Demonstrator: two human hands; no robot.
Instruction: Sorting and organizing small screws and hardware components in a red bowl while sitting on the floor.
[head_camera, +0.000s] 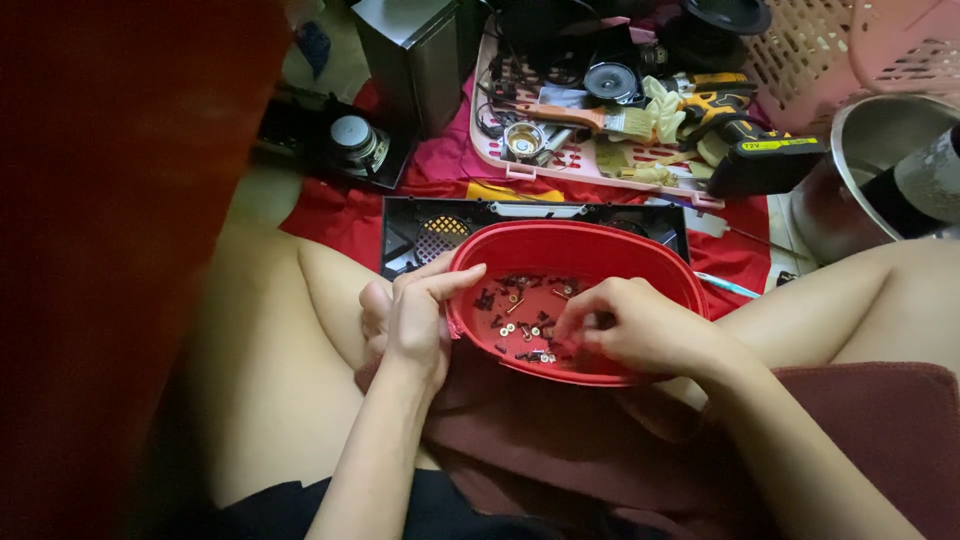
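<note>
My left hand (410, 320) holds the smooth red oval bowl's (600, 250) rim; my right hand (640, 325) pinches among tiny metal screws (522, 325).

This is a home floor used as a makeshift repair spot: a person sits cross-legged on a red cloth (330, 215), with a pink plastic tray (600, 165) of tools, a cordless drill (745, 125), loose speaker drivers (352, 140), a pink laundry basket (850, 50) and a steel pot (860, 170) around.
</note>
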